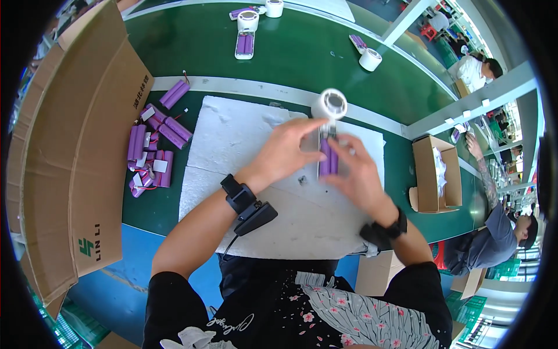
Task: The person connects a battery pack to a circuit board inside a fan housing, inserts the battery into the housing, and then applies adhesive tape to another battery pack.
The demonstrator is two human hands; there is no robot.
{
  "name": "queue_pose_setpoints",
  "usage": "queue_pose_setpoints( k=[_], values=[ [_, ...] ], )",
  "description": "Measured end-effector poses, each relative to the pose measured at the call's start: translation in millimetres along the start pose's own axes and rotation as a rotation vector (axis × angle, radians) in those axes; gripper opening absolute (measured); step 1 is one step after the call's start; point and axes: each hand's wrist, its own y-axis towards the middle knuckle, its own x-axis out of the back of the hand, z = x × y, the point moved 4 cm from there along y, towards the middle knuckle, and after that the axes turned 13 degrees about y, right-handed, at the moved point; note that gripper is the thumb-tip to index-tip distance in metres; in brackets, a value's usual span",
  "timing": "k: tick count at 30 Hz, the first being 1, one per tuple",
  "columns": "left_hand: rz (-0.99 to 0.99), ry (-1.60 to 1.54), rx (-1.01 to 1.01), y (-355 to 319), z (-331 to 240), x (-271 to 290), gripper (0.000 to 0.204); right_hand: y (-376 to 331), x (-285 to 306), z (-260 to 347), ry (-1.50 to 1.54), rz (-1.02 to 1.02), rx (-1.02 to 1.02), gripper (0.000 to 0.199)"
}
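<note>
Over the white foam sheet (261, 134), a white device with a round head (330, 104) and an opened handle points away from me. A purple two-cell battery pack (329, 156) lies in the handle. My left hand (282, 150) grips the device from the left, its index finger just below the head and its thumb at the handle's edge. From the right, my right hand (359, 171) has its fingers and thumb at the two ends of the battery pack; it is slightly blurred. Small dark bits (302, 180) lie on the foam near the handle.
Several purple battery packs (168, 134) with wires are heaped left of the foam, beside a tall cardboard box (87, 145). Similar white devices (245, 43) lie on the green surface (302, 46) beyond. An open carton (427, 195) stands right, near a co-worker (494, 232).
</note>
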Motion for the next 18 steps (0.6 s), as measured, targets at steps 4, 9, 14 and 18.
queue_pose_setpoints(
  k=[4, 9, 14, 18],
  values=[
    [-0.088, 0.077, 0.018, -1, 6, 5, 0.052, 47, 26, -14, -0.327, -0.288, 0.07, 0.052],
    [-0.204, 0.085, 0.008, 1, 17, 12, 0.046, 60, 15, -19, -0.005, -0.157, -0.04, 0.033],
    [-0.219, 0.14, 0.058, 9, 23, 27, 0.04, 50, 3, -48, 0.326, -0.123, -0.003, 0.017],
    [-0.381, 0.323, 0.035, 5, 22, 55, 0.034, 48, 1, -48, 0.345, -0.146, -0.016, 0.009]
  ],
)
